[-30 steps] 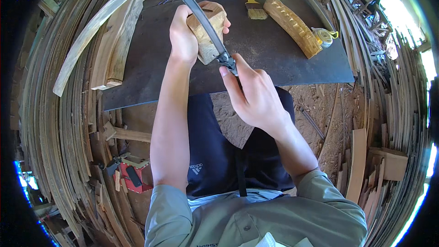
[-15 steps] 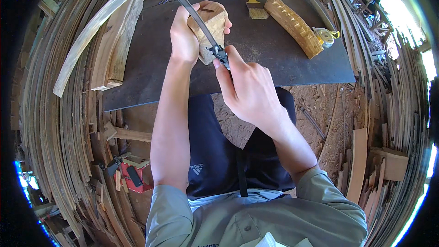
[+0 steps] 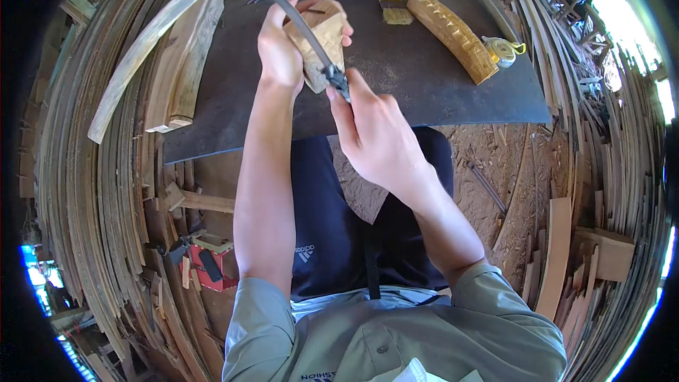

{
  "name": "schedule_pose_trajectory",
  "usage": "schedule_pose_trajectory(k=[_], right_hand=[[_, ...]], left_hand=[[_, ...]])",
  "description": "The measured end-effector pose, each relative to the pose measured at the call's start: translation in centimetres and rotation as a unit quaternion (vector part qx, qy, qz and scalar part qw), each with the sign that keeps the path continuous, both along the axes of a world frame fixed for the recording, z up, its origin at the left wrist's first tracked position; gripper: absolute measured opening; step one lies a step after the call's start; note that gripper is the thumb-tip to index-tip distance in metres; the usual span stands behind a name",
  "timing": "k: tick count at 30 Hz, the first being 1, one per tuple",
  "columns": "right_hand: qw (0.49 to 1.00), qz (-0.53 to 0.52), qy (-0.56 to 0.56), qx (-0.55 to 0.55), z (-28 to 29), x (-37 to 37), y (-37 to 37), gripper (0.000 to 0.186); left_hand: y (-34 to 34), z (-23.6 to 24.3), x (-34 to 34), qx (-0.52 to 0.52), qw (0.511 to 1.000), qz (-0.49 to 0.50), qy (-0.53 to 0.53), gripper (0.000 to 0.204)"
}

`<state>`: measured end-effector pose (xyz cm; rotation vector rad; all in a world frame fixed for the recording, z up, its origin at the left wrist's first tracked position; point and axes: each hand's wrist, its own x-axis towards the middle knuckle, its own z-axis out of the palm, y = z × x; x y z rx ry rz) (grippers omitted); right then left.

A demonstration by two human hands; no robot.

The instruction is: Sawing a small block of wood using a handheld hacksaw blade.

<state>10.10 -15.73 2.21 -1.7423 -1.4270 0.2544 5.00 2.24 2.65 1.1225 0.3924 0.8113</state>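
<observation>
While the left hand (image 3: pixel 278 53) clasps the wooden block (image 3: pixel 328 32) over the dark tabletop (image 3: pixel 438 102), apparently to steady it, the right hand (image 3: pixel 382 131) grips the long grey tool (image 3: pixel 304 30) by 1 end, presumably for control.

The grey tool (image 3: pixel 293 15) is cut off — at the top.

Over that last second the right hand (image 3: pixel 378 127) slid forward and a bit left, bringing the long metal tool (image 3: pixel 293 18) along, so its dark fitting (image 3: pixel 334 79) ended up over the wood block's (image 3: pixel 329 35) near end. View shifted slightly too.
</observation>
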Motion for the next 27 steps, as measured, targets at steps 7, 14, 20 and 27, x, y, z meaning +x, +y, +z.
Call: schedule_pose_trajectory(k=[7, 14, 20, 27], right_hand=[[0.999, -0.013, 0.037, -0.012, -3.2, 0.9, -6.0, 0.023], [0.998, 0.032, 0.047, -0.01, 0.3, 2.0, -4.8, 0.022], [0.999, 0.028, -0.003, 0.029, 1.9, 1.5, 0.5, 0.019], [1.0, 0.013, -0.022, 0.016, 1.8, 0.5, 2.1, 0.025]], left_hand=[[1.4, -0.2, 0.0, -0.041, 0.997, -0.042, -0.042, 0.057], [1.1, -1.1, 0.4, -0.074, 0.997, 0.008, -0.019, 0.057], [0.9, -1.3, 0.0, 0.011, 0.991, -0.109, -0.076, 0.055], [0.5, -1.4, -0.1, 0.006, 0.994, -0.088, -0.066, 0.054]])
